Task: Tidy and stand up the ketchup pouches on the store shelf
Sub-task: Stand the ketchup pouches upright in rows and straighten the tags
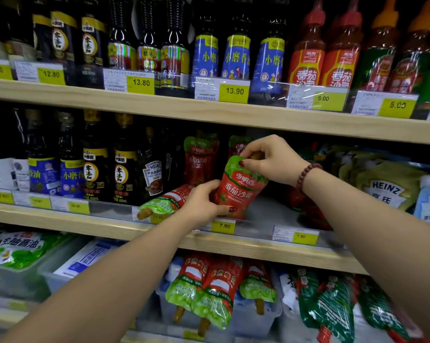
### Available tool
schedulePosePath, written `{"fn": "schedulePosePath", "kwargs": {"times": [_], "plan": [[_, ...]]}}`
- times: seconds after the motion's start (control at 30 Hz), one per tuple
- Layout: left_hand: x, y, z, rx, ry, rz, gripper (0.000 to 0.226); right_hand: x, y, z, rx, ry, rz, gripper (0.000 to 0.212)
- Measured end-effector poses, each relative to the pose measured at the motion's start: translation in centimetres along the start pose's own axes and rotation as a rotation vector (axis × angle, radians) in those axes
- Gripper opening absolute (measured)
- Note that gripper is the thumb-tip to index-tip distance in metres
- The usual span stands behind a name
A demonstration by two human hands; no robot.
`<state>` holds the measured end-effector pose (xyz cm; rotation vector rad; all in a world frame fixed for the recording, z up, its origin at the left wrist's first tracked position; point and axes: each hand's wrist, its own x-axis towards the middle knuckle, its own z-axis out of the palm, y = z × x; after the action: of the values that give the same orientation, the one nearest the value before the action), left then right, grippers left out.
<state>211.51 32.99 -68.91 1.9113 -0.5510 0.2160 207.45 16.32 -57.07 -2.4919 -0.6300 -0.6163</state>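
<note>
Forearms [124, 273], two, extended. Left hand [204, 201]: fingers curled round ketchup pouch [241, 186] base, steadying it. Right hand [273, 159]: fingertips pinching its top, likely righting it. Fallen pouch [164, 201]: just left of left fingers.

Red ketchup pouch [241, 186] with a green top.

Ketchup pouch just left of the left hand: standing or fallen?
Fallen: the pouch lies flat, its spout pointing toward the shelf front.
</note>
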Motion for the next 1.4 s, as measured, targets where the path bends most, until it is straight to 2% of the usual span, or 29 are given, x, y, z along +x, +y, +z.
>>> {"fn": "schedulePosePath", "kwargs": {"times": [0.1,0.17,0.23,0.33,0.4,0.47,0.6,0.67,0.77,0.83,0.93,1.03,1.1,1.2,1.4], "plan": [[0.4,-0.3,0.2,-0.042,-0.018,-0.002,0.044,0.4,0.5,0.1,0.025,0.015,-0.002,0.011],[0.6,-0.3,0.0,-0.062,-0.024,-0.009,0.043,0.3,1.2,0.1,0.099,0.019,0.016,0.027],[0.8,-0.5,-0.2,-0.079,-0.012,-0.013,0.042,-0.5,2.1,0.7,0.272,0.063,0.063,0.05],[0.8,-0.9,-0.5,-0.102,0.029,-0.019,0.041,-2.6,3.9,3.1,0.485,0.141,0.193,0.064],[0.8,-1.2,-0.6,-0.112,0.045,-0.023,0.039,-3.8,4.8,5.2,0.5,0.093,0.273,0.06],[0.9,-1.2,-0.5,-0.134,0.032,-0.026,0.038,-4.2,5.2,7.2,0.551,0.057,0.3,0.042],[1.2,-1.1,0.0,-0.072,0.01,-0.012,0.041,-3.6,5.2,9.7,0.646,0.169,0.352,0.021],[1.1,-1.3,0.2,0.014,0.024,-0.019,0.054,-3.3,5.4,10.0,0.643,0.196,0.377,0.017],[0.5,-1.8,0.5,0.064,0.037,0.008,0.103,-3.1,5.8,9.9,0.666,0.18,0.371,0.016],[0.3,-2.0,0.7,0.036,0.057,0.06,0.122,-3.0,5.9,9.9,0.672,0.178,0.366,0.016],[0.3,-2.0,0.7,0.07,0.062,0.123,0.119,-3.1,6.0,9.9,0.659,0.164,0.367,0.018],[0.4,-1.7,0.6,0.137,0.047,0.121,0.112,-4.2,6.4,9.9,0.631,0.13,0.382,0.029],[0.6,-1.4,0.3,0.272,0.074,0.122,0.113,-5.5,6.8,9.9,0.452,0.134,0.373,0.035],[1.4,-1.4,-0.1,0.471,0.109,0.162,0.119,-7.3,7.2,9.7,0.093,0.102,0.309,0.029],[4.0,-1.8,0.2,0.414,0.084,0.106,0.12,-7.9,7.2,10.0,-0.118,0.09,0.229,0.023]]}}
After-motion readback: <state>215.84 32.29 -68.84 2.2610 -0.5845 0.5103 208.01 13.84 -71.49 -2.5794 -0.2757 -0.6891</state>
